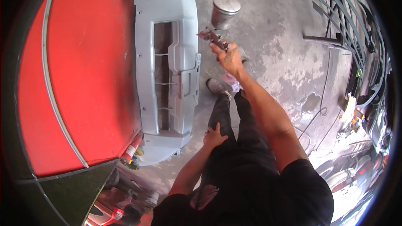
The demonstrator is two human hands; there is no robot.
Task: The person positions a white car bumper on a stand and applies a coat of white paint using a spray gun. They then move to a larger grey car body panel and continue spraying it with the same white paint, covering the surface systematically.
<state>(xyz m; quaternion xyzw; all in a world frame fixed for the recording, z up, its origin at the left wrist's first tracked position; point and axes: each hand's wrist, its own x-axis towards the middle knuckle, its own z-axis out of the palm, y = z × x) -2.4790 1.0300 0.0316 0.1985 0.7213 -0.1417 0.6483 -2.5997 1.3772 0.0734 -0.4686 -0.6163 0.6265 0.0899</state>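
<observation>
My right hand (229, 57) is closed round a spray gun (217, 39), held out ahead with its front toward the left. A metal cup with a round lid (225, 16) shows just beyond the gun and seems to belong to it. Left of the gun stands a pale grey car bumper (143, 75), with a long slotted opening and a number-plate recess. The gun's front is close to the bumper's right side but apart from it. My left hand (215, 137) rests on my thigh, fingers spread, holding nothing.
Behind the bumper is a large red panel (88, 75) with a pale strip along it. A red and white can (132, 147) sits by the bumper's near end. Cables (307, 136) lie on the concrete floor (276, 42) at right. Long dark trim strips (341, 12) hang far right.
</observation>
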